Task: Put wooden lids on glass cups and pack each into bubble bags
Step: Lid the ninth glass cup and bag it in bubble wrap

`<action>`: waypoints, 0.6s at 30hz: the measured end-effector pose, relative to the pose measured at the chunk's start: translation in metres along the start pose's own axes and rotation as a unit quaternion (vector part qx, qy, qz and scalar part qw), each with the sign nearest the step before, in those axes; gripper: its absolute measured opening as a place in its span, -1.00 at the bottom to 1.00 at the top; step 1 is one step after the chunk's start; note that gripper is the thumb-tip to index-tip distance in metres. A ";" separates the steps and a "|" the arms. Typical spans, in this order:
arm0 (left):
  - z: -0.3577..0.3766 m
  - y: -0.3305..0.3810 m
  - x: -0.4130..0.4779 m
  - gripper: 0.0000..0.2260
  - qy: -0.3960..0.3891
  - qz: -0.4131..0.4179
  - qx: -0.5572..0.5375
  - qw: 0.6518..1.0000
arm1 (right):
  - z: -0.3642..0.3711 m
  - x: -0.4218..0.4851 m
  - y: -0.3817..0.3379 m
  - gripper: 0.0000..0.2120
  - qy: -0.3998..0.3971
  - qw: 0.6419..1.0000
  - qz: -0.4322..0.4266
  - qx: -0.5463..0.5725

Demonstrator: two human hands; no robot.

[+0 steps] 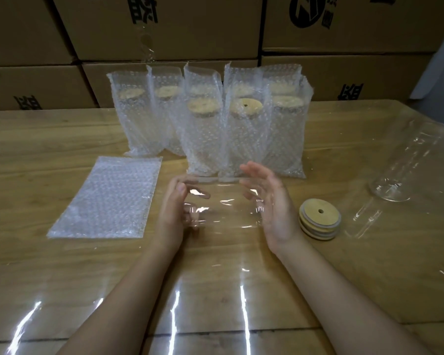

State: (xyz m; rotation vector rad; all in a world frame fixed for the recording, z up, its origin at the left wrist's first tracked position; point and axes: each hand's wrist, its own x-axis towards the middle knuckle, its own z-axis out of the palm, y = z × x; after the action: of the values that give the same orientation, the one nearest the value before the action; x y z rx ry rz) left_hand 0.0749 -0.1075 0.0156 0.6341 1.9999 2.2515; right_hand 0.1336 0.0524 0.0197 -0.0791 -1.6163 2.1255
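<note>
1. The wooden surface [36,265] is covered with clear plastic [241,303].
2. A flat bubble bag [105,198] is laid left.
3. Bagged cups [208,129] are stood behind.
4. Lids [319,221] are stacked right, near a glass cup [405,165].

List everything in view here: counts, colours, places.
packed cups: about eight, clear bubble bags with tan lids inside, standing in two rows, far middle
flat bubble bags: one stack, clear, lying left of the hands
wooden lids: one short stack, tan, beside the right grip
held glass cup: one, clear, sideways between the grips, no lid
spare glass cup: one, clear, on its side, far right
table: one, light wood under clear film
cardboard boxes: several, brown, black print, stacked behind
left grip: one, curled round the held cup's left end
right grip: one, fingers straight, at its right end
</note>
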 end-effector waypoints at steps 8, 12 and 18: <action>0.008 -0.002 -0.003 -0.54 0.087 0.084 -0.007 0.993 | 0.011 -0.001 0.004 -0.53 0.029 0.991 0.067 0.115; 0.008 -0.004 -0.006 -0.59 0.094 0.173 0.071 0.978 | 0.010 -0.002 0.009 -0.53 0.054 0.990 0.072 0.111; 0.003 -0.008 -0.005 -0.65 0.097 0.212 0.174 0.957 | 0.009 -0.008 0.011 -0.61 0.071 0.996 0.004 -0.048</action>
State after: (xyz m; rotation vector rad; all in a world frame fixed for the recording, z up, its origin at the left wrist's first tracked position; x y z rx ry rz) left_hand 0.0792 -0.1048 0.0064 0.9914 2.6084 2.2618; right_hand 0.1342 0.0393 0.0099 -0.2610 -1.6352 1.9997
